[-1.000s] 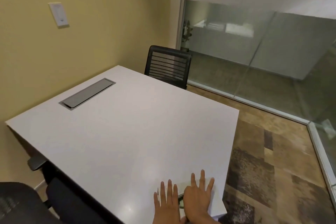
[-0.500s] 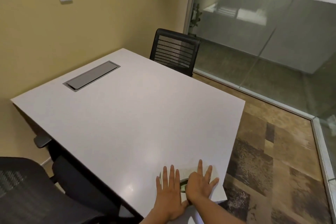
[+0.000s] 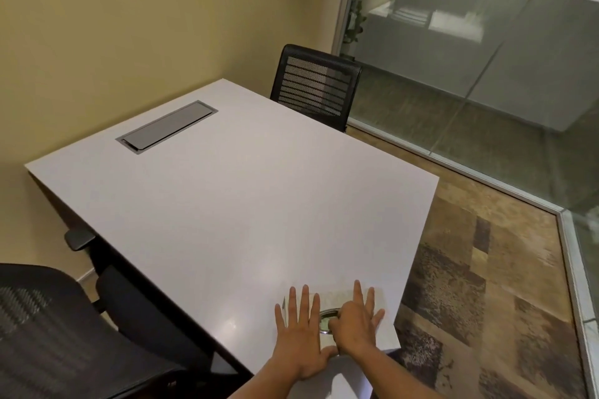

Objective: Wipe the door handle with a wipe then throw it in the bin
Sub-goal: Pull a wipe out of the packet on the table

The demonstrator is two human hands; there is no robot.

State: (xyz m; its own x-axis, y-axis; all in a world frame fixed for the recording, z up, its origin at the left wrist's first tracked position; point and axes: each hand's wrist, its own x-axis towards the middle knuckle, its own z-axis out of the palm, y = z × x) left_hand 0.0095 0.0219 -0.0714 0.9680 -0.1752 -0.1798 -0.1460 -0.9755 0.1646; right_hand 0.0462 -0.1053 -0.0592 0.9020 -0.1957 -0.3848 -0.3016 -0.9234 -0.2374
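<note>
— Near the desk (image 3: 227, 204) corner, where's the wipe pack (image 3: 337, 298)?
— Flat under both hands.
— Fingers?
— Left hand (image 3: 299, 340) lies spread flat, gripping nothing. Right hand (image 3: 355, 324) is splayed too, its thumb at the pack's round opening (image 3: 327, 321); whether it pinches a wipe, I can't tell.

Smooth, faintly glossy white table (image 3: 227, 204), black mesh chair (image 3: 316, 87), frosted glass wall (image 3: 486, 58).
</note>
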